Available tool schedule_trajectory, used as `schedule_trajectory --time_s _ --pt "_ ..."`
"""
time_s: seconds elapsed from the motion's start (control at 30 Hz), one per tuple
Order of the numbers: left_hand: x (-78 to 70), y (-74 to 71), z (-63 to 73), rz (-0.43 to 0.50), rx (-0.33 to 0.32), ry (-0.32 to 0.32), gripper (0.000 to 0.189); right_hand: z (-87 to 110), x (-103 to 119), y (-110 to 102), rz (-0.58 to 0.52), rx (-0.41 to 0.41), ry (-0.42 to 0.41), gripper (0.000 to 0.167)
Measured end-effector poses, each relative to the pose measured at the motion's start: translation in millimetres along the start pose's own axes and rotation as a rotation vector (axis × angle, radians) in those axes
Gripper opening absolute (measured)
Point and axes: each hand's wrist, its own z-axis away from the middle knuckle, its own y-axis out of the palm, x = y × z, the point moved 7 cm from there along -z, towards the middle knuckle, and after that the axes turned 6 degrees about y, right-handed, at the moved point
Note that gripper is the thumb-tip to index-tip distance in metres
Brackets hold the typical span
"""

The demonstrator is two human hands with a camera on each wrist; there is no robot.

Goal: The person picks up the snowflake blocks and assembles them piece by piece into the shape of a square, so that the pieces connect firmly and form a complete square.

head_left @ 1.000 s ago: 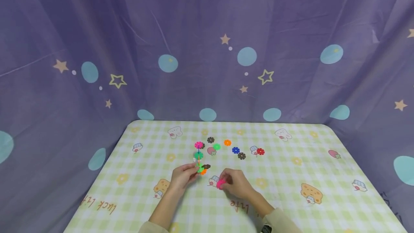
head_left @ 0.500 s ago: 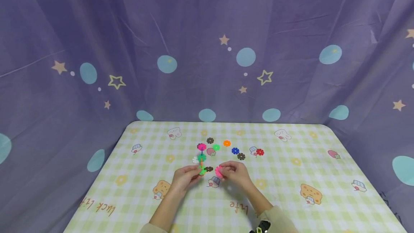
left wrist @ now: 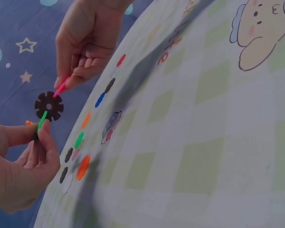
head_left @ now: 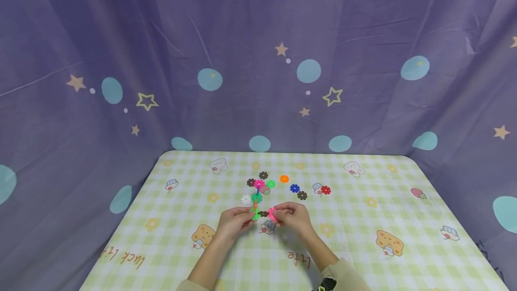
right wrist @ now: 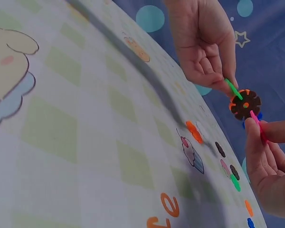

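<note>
Green disc (head_left: 256, 214) pinched between thumb and fingers of the left hand (head_left: 235, 222), raised above the worktop (head_left: 347, 237), roughly midway between its side edges. Brown disc (head_left: 263, 214) borne at its rim, apparently slotted in. Pink disc (head_left: 272, 214) held edge-on to the brown one, gripped narrowly by the right hand (head_left: 295, 216); slot engagement cannot be told. Red disc (head_left: 325, 190) seen loose, toward the far edge. Joining judged in hand; slot alignment, then a straight push, judged to be needed

I record a bright-green notched plastic disc (head_left: 256, 214) pinched by the left hand (head_left: 233, 223), a hot-pink notched plastic disc (head_left: 272, 214) by the right hand (head_left: 294, 217), a dark-brown notched plastic disc (left wrist: 49, 106) bridging them, raised.
</note>
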Motion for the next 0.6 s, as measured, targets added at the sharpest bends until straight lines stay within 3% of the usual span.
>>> schedule_trajectory --time_s 0.4,0.6 --pt "-7.0 9.9 2.1 -0.075 -0.071 0.099 0.026 8.8 -5 -2 -0.096 -0.054 0.039 0.019" --pt "-4.9 12.0 5.3 -0.078 -0.077 0.085 0.026 13.2 -4 -3 -0.106 -0.063 0.027 0.019"
